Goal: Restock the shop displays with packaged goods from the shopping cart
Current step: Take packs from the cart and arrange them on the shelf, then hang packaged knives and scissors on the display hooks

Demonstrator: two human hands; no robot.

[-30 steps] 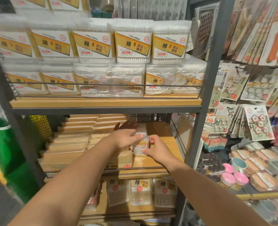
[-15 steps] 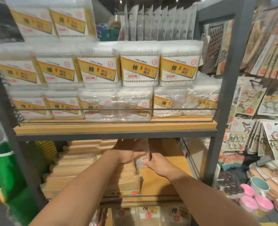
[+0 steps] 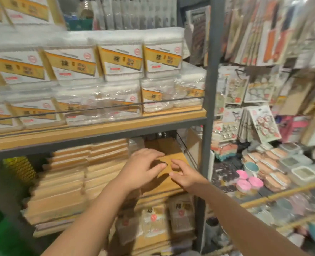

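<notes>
I see both hands over the bare wooden middle shelf board (image 3: 173, 154) of the grey metal rack. My left hand (image 3: 141, 169) and right hand (image 3: 185, 175) hover close together, fingers loosely spread, holding nothing. A small clear plastic packet (image 3: 136, 145) stands at the back of that board, just beyond the left hand, beside stacked tan flat packs (image 3: 75, 174).

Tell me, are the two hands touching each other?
Apart. In the head view, bare wooden shelf shows between the left hand and the right hand.
</notes>
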